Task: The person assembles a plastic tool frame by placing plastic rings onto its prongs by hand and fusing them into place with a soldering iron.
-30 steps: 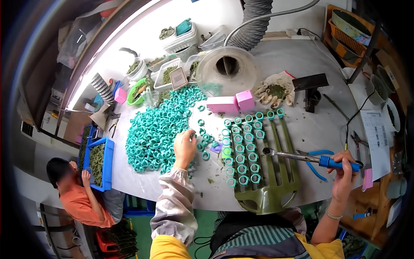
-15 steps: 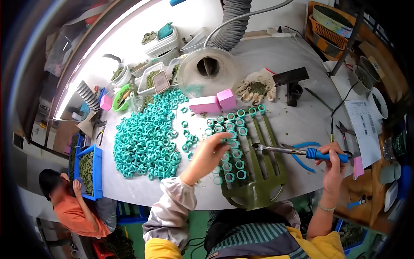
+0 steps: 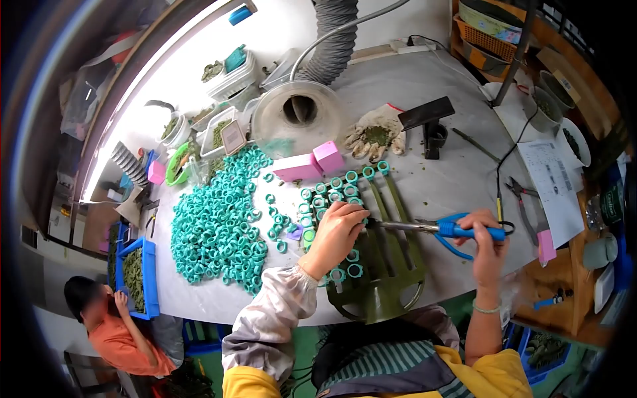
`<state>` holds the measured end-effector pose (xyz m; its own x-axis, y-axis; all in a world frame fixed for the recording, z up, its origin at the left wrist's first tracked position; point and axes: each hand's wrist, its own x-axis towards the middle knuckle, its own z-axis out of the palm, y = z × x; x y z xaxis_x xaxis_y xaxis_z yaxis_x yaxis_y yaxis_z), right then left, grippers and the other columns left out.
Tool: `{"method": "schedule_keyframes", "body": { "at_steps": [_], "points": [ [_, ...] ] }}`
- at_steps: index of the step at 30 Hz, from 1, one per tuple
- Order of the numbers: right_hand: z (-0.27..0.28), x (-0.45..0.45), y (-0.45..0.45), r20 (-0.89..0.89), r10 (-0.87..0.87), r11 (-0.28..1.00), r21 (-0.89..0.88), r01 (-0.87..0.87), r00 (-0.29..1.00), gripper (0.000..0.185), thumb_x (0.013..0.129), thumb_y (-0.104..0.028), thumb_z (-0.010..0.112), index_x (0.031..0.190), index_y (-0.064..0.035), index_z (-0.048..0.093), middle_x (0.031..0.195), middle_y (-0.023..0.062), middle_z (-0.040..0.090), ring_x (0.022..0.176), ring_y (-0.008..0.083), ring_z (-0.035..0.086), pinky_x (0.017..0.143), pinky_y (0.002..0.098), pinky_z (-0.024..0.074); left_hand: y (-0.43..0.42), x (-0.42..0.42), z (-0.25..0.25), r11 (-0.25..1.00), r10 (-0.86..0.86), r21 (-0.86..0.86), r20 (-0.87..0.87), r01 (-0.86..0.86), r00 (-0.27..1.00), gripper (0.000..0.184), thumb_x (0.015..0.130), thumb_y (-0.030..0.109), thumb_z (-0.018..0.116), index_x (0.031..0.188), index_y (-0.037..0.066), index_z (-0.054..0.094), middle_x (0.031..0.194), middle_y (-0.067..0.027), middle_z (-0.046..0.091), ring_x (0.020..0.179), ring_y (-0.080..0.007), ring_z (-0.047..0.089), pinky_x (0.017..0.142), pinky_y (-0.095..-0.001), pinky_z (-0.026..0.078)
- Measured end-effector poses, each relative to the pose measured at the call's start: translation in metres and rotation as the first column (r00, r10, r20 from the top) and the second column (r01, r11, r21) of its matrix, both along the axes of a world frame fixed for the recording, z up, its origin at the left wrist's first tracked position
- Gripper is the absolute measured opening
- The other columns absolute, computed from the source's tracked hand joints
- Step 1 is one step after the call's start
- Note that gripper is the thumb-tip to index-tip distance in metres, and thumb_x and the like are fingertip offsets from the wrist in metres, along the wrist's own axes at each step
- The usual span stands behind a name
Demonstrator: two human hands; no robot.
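My left hand (image 3: 337,237) is over the slatted olive-green rack (image 3: 381,288), its fingers closed and pointing down; what they hold, if anything, is hidden. Teal rings (image 3: 355,270) stand in rows on the rack's left slats, some behind this hand. My right hand (image 3: 488,247) grips the blue handle of a soldering iron (image 3: 458,229). The iron's metal shaft points left, and its tip reaches the fingertips of my left hand above the rack. Left of the rack lies a large heap of teal rings (image 3: 215,229), with several loose ones between.
Pink blocks (image 3: 296,167) lie behind the rack, near a clear funnel hood (image 3: 269,119). Blue-handled pliers (image 3: 453,247) are under the iron. A glove (image 3: 377,132), a black stand (image 3: 426,114) and paper (image 3: 551,189) lie farther off. A co-worker (image 3: 126,338) sits at left beside a blue tray (image 3: 151,278).
My left hand has moved right from the ring heap onto the rack. My right hand has brought the iron left, its tip now at my left fingertips. The camera view has shifted.
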<state>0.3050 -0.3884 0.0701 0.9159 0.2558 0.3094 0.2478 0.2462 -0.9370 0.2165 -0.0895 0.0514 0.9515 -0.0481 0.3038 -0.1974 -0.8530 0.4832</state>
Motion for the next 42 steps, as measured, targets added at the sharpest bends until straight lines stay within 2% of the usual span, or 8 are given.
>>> {"method": "schedule_keyframes", "body": {
  "at_steps": [6,9,14,19,20,26,30,42],
  "points": [
    [0.012,0.003,-0.021,-0.009,-0.013,0.999,0.044,0.013,1.0,0.02,0.096,-0.008,0.053,0.087,0.0051,0.065,0.089,0.0129,0.062,0.065,0.0168,0.062,0.055,0.0267,0.0539,0.009,-0.003,0.001,0.99,-0.018,-0.136,0.066,0.027,0.998,0.031,0.082,-0.001,0.071,0.113,0.003,0.07,0.11,-0.0118,0.065,0.104,-0.0337,0.06,0.092,-0.043,0.049],
    [0.013,0.001,-0.026,-0.028,-0.013,0.999,0.053,0.014,1.0,0.02,0.095,-0.009,0.053,0.086,0.0047,0.065,0.088,0.013,0.061,0.066,0.0166,0.061,0.051,0.0256,0.0529,0.06,-0.019,0.011,0.892,0.276,-0.35,-0.078,-0.285,0.958,0.023,0.083,0.002,0.072,0.105,0.004,0.068,0.102,-0.0123,0.066,0.101,-0.0333,0.062,0.087,-0.0414,0.051],
    [0.016,-0.004,-0.026,-0.04,-0.013,0.998,0.06,0.015,0.999,0.021,0.095,-0.011,0.053,0.085,0.0036,0.065,0.087,0.0131,0.06,0.066,0.0165,0.061,0.05,0.0251,0.0525,0.101,-0.069,0.006,0.919,0.378,0.152,-0.079,-0.363,0.923,0.024,0.081,0.005,0.074,0.104,0.007,0.068,0.096,-0.0134,0.067,0.092,-0.0347,0.064,0.085,-0.0437,0.051],
    [0.022,-0.008,-0.027,-0.037,-0.013,1.0,0.022,0.014,0.999,0.021,0.095,-0.011,0.054,0.085,0.0032,0.064,0.087,0.013,0.061,0.066,0.017,0.062,0.051,0.0262,0.053,0.098,-0.08,-0.006,0.883,0.467,-0.017,-0.044,-0.468,0.883,0.023,0.086,-0.005,0.065,0.105,0.005,0.076,0.094,-0.0144,0.064,0.082,-0.0305,0.069,0.071,-0.0367,0.055],
    [0.024,-0.008,-0.028,-0.035,-0.014,1.0,0.011,0.014,0.999,0.021,0.095,-0.011,0.054,0.085,0.0032,0.064,0.087,0.0129,0.061,0.066,0.0171,0.062,0.051,0.0264,0.0531,0.096,-0.078,-0.006,0.828,0.469,-0.288,-0.112,-0.481,0.876,0.023,0.089,-0.006,0.063,0.108,0.003,0.074,0.094,-0.0126,0.062,0.084,-0.0246,0.071,0.073,-0.0318,0.057],
    [0.026,-0.012,-0.031,-0.016,-0.031,1.0,0.0,0.031,0.999,0.021,0.096,-0.011,0.054,0.086,0.0036,0.064,0.087,0.0132,0.061,0.065,0.0173,0.062,0.053,0.0275,0.0536,0.038,-0.065,0.03,0.677,0.149,-0.663,-0.3,-0.319,0.942,0.03,0.089,-0.002,0.072,0.118,0.002,0.069,0.116,-0.0051,0.056,0.102,-0.0151,0.065,0.083,-0.0259,0.057],
    [0.02,-0.013,-0.034,-0.023,-0.027,1.0,0.003,0.027,0.999,0.022,0.098,-0.011,0.054,0.087,0.0045,0.064,0.088,0.0132,0.062,0.065,0.0177,0.063,0.055,0.0281,0.0541,-0.004,-0.052,0.032,0.892,0.087,-0.429,-0.143,-0.141,0.986,0.032,0.089,-0.006,0.069,0.12,0.003,0.068,0.117,-0.008,0.06,0.095,-0.0173,0.067,0.079,-0.0291,0.06],
    [-0.001,-0.011,-0.026,-0.078,-0.021,0.999,0.034,0.024,0.997,0.021,0.098,-0.01,0.054,0.089,0.0048,0.066,0.091,0.0133,0.065,0.066,0.0191,0.066,0.058,0.0293,0.0565,-0.026,-0.029,-0.001,0.979,0.09,-0.183,-0.023,-0.092,0.996,0.027,0.086,0.004,0.073,0.113,0.003,0.07,0.119,-0.0113,0.067,0.109,-0.0322,0.06,0.094,-0.0404,0.051]
  ]
}}
